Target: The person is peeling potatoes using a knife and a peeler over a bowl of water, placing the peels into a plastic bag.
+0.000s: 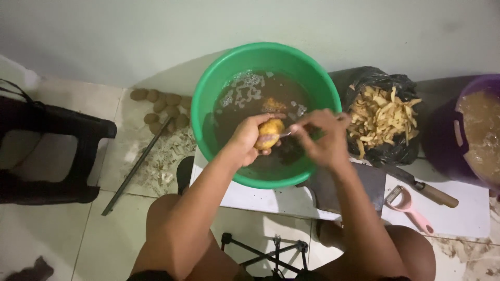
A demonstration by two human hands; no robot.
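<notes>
Potato [270, 131]: yellow, partly peeled, held above the brown water of the green basin [208, 93], near the basin's middle. Long axis runs roughly from upper right to lower left, tilted, the lower end turned toward the person.

Left hand [249, 136]: grip closed around the potato from its left side, fingers wrapped under and behind it, thumb on top. The potato lies to the right of this palm, its bared face turned toward the other hand.

Right hand [324, 139]: grip closed on a small metal tool [287, 133], probably a peeler or short blade; only a thin bright part shows between the hands, so its kind cannot be told for sure. Its tip touches the potato's right side. This hand stands just beside the potato, to its right, the tool pointing left across the long axis.

Green basin: round, sits on a white tabletop [469, 208], murky water with foam at the far side.

Black bag [396, 151]: right of the basin, touching it, open, full of pale peelings [383, 117].

Purple tub [442, 140]: far right, brown water.

Pink peeler [409, 205] and wooden-handled knife [416, 183]: unused on the tabletop, near the right forearm.

Unpeeled potatoes [164, 106]: heaped on the floor left of the basin, beside a dark rod [136, 166].
</notes>
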